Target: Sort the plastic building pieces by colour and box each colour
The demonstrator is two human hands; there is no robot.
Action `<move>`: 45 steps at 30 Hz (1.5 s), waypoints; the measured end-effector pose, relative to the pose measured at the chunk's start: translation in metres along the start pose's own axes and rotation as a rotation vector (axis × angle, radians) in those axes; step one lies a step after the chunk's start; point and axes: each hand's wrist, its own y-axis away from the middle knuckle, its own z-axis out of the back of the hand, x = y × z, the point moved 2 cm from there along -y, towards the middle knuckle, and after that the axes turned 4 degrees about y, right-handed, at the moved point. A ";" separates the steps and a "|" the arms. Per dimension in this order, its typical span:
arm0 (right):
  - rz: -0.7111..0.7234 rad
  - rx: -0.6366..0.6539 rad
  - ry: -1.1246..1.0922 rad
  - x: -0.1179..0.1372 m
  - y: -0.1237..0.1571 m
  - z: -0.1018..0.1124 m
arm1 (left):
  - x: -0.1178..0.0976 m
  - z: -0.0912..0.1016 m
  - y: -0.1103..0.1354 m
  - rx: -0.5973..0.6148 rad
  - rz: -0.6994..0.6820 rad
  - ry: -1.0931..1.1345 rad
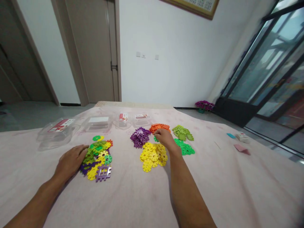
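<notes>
Forearms (190, 190) foremost; left hand (71, 160), grip slack, at mixed pile (102, 154); right hand (165, 138), grip tight on green piece (155, 139).

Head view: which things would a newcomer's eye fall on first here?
Probably the bright yellow heap of notched plastic discs low in the picture's middle, with a purple heap, an orange heap, a lime heap and a green heap of plastic pieces behind or beside it. Next, the mixed-colour heap of plastic pieces on the left, the left hand at its edge, and the right hand, seen by the orange heap's near edge.
</notes>
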 end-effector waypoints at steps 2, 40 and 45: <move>-0.139 -0.020 0.109 -0.021 0.004 0.015 | 0.000 0.000 0.000 0.002 0.006 -0.004; 0.098 0.149 -0.401 0.133 0.053 -0.141 | -0.010 0.004 0.002 -0.019 0.007 -0.030; 0.157 0.077 -0.518 0.103 0.024 -0.113 | -0.009 0.005 0.002 0.001 0.019 -0.024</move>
